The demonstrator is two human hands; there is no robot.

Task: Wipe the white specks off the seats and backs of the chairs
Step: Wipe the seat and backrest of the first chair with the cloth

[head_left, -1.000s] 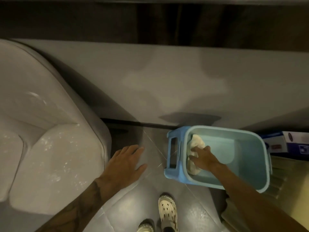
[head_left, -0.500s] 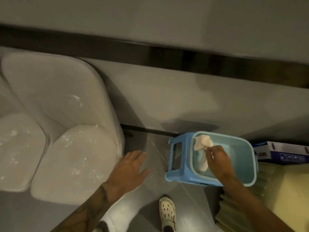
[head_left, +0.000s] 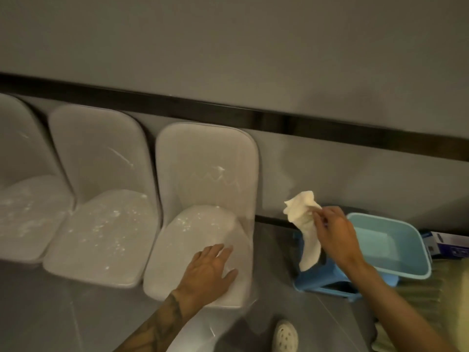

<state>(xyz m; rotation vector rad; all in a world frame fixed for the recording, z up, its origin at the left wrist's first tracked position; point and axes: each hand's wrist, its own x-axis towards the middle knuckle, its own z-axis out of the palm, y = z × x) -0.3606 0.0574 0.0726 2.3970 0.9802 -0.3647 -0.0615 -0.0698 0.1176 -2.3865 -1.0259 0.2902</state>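
Now that the cloth [head_left: 303, 224] has come up out of the basin [head_left: 375, 240], I log it hanging from the right hand [head_left: 332, 237], pinched at its top between thumb and fingertips. Left hand [head_left: 208, 273] has shifted from over the floor to the nearest chair [head_left: 200, 161], fingers straight, flat over the seat; contact unconfirmed. White specks [head_left: 185, 223] lie just beyond its fingertips. Judgement: fetching done, wiping not begun; this seat first.
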